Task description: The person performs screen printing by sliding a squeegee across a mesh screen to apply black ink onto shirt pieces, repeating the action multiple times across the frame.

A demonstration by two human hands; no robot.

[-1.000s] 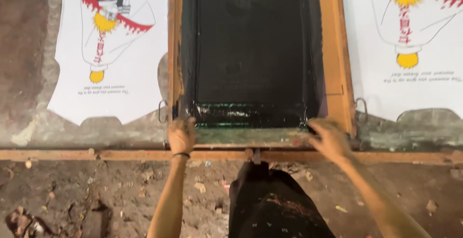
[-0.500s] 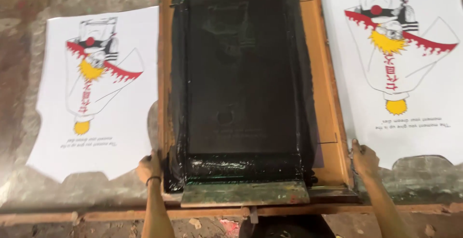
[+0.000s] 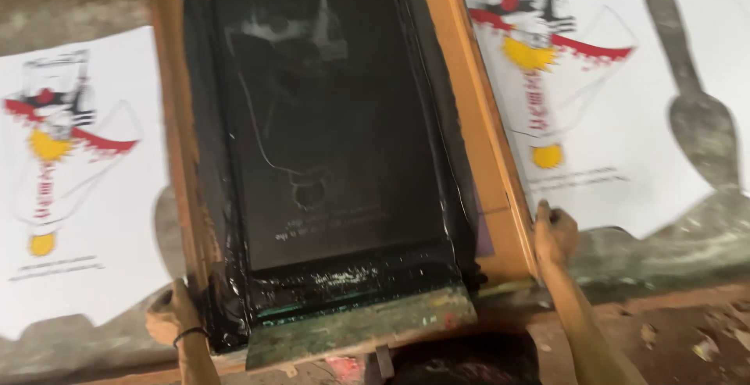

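A wooden screen-printing frame (image 3: 488,158) with a black inked mesh (image 3: 328,135) lies on the print table. A squeegee with a worn wooden handle (image 3: 359,326) rests along its near end in a pool of black ink. My left hand (image 3: 172,315) grips the frame's near left corner. My right hand (image 3: 553,233) grips the frame's right side rail near the bottom. Both hands are stained with ink.
A printed white cut-out sheet (image 3: 70,182) with a red, yellow and black design lies left of the frame. A matching printed sheet (image 3: 594,96) lies to its right. The table's wooden edge (image 3: 687,299) runs along the front, above a littered floor (image 3: 703,346).
Both hands left the near bar and took hold of the frame's sides. The view has shifted up and closer, and the frame now sits slightly angled.
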